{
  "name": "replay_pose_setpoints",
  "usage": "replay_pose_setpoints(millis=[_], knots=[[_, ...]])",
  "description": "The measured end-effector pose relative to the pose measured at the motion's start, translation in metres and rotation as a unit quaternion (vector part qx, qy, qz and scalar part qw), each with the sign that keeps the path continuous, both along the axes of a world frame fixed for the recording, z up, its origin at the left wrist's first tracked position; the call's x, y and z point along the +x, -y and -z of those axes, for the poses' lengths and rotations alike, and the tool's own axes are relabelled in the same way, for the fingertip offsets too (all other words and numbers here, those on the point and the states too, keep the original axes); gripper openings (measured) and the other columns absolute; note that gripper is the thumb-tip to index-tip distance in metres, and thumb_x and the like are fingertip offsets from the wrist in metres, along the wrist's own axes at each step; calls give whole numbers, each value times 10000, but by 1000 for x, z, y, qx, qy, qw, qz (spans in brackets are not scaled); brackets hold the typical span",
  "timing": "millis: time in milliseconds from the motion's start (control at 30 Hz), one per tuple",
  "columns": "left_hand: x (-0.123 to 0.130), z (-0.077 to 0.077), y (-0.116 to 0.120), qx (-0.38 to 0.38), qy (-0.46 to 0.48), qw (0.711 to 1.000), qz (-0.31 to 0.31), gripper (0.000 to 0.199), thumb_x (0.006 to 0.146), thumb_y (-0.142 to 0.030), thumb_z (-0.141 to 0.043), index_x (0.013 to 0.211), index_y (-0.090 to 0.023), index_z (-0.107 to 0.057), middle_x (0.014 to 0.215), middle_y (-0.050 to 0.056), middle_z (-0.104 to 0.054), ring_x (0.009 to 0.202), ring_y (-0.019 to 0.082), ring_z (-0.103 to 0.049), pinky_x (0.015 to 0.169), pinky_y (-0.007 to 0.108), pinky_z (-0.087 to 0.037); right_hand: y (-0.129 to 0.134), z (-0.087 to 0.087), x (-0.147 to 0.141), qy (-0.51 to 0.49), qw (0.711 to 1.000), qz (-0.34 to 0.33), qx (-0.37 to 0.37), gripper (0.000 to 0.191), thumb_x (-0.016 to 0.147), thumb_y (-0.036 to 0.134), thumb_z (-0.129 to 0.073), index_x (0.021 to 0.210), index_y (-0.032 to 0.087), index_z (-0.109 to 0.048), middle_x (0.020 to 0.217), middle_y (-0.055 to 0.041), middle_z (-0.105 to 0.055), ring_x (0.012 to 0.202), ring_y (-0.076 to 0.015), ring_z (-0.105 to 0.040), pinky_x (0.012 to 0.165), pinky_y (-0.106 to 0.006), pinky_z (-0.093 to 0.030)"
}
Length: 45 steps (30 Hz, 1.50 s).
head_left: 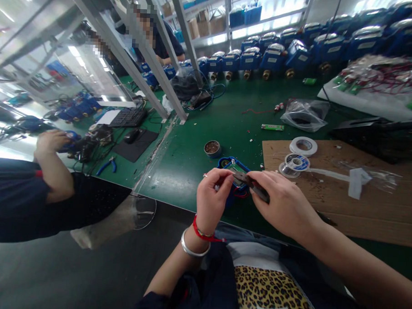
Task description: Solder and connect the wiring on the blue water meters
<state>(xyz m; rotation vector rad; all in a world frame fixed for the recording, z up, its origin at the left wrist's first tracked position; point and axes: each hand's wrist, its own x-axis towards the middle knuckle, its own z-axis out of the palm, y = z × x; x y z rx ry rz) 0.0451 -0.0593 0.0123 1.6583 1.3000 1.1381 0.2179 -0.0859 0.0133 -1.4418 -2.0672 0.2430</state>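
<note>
My right hand is wrapped round dark-handled pliers, whose jaws point left. At the tip of the jaws, my left hand is closed in a pinch. What lies between its fingertips is too small to make out. Just under and behind both hands is an open blue meter housing with a green circuit board inside. Red wires show below the pliers; my hands hide part of the housing. A small round tin with brown contents stands behind the housing on the left.
On the right, a cardboard sheet bears a solder spool and a white tape roll. A green battery lies behind. Blue meters line the back. A co-worker's arm and blue cutters are at left.
</note>
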Motion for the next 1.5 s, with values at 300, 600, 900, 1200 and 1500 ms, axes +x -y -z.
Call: replay_pose_setpoints(millis=[300, 600, 900, 1200, 1500], knots=[[0, -2, 0, 9, 0, 1000, 5, 114, 909, -244, -561, 864, -178, -642, 799, 20, -629, 723, 122, -560, 689, 244, -456, 4, 6, -8, -15, 999, 42, -12, 233, 812, 141, -534, 1020, 167, -635, 992, -103, -710, 859, -241, -676, 765, -356, -541], [-2, 0, 0, -8, 6, 1000, -1, 141, 923, -284, -549, 884, -181, -637, 811, 29, -636, 737, 132, -574, 662, 245, -456, 4, 7, -15, -27, 999, 43, -15, 240, 823, 136, -527, 1039, 158, -630, 1017, -116, -709, 880, -242, -683, 795, -368, -554], [-3, 1, 0, -9, -1, 1000, -3, 157, 922, -312, -552, 886, -185, -637, 828, 40, -646, 738, 143, -581, 623, 244, -453, 4, 5, -18, -34, 998, 45, -31, 249, 830, 139, -526, 1054, 147, -633, 1011, -116, -713, 902, -243, -686, 810, -361, -553], [-2, 1, 0, 2, -3, 1000, 0, 151, 933, -310, -534, 905, -192, -624, 768, 10, -620, 679, 123, -556, 611, 232, -430, 4, 4, -17, -69, 995, 60, -45, 214, 787, 137, -549, 977, 175, -640, 926, -75, -716, 801, -216, -680, 738, -321, -536], [3, 0, 2, 45, -50, 997, -22, 160, 944, -289, -518, 872, -201, -629, 730, -10, -611, 663, 120, -534, 654, 242, -417, 1, 2, 1, -155, 981, 111, -34, 218, 810, 182, -507, 1010, 214, -590, 820, -42, -659, 659, -183, -607, 602, -304, -470]])
